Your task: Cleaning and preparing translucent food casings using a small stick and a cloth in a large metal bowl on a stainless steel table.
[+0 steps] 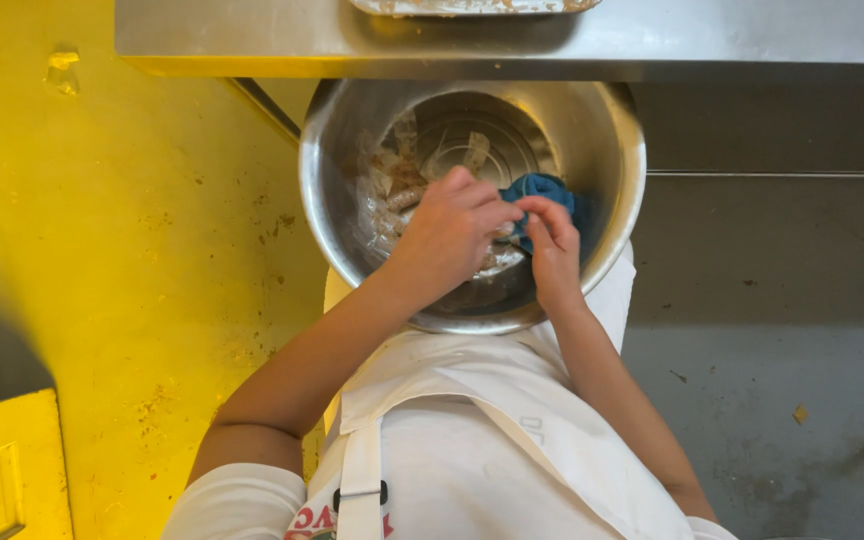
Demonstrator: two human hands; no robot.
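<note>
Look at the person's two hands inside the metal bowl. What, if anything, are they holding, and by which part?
The right hand pinches a bunched blue cloth by its near edge inside the metal bowl. The left hand lies beside it; whether it grips anything cannot be told.

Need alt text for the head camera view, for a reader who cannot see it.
Seen from above, a person's left hand and right hand meet inside a large metal bowl smeared with pale residue, the right fingers on a blue cloth. A white apron shows below, a steel shelf above, a yellow wall left.
</note>
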